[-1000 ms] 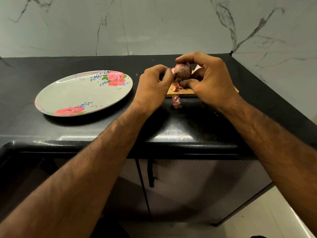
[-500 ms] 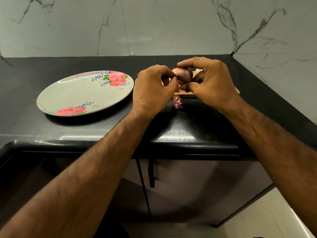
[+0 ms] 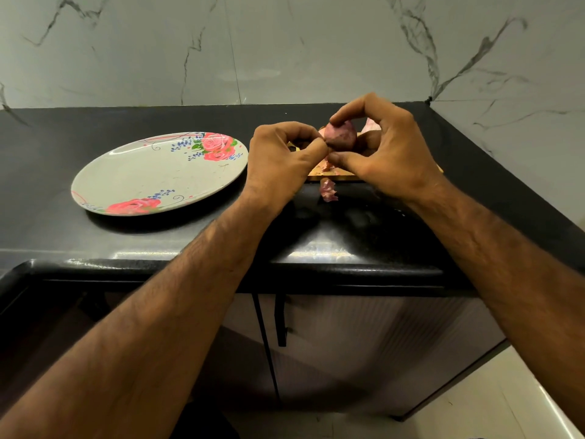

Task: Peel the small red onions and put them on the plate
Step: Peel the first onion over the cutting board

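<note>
A small red onion [image 3: 341, 136] is held above a wooden board [image 3: 329, 174] at the right of the black counter. My right hand [image 3: 384, 150] grips it between curled fingers and thumb. My left hand [image 3: 280, 161] pinches at the onion's left side, thumb and forefinger together against its skin. A white plate [image 3: 152, 175] with pink roses lies to the left of my hands and holds nothing. Most of the board is hidden behind my hands.
A scrap of pink onion skin [image 3: 328, 190] lies on the counter just in front of the board, and more skin [image 3: 368, 125] shows behind my right hand. A marble wall closes the counter at the back and right. Cabinet doors are below the counter edge.
My hands have stayed over the board. The left thumb and forefinger have closed in on the onion's lower left side, and the right hand has turned the onion slightly.
</note>
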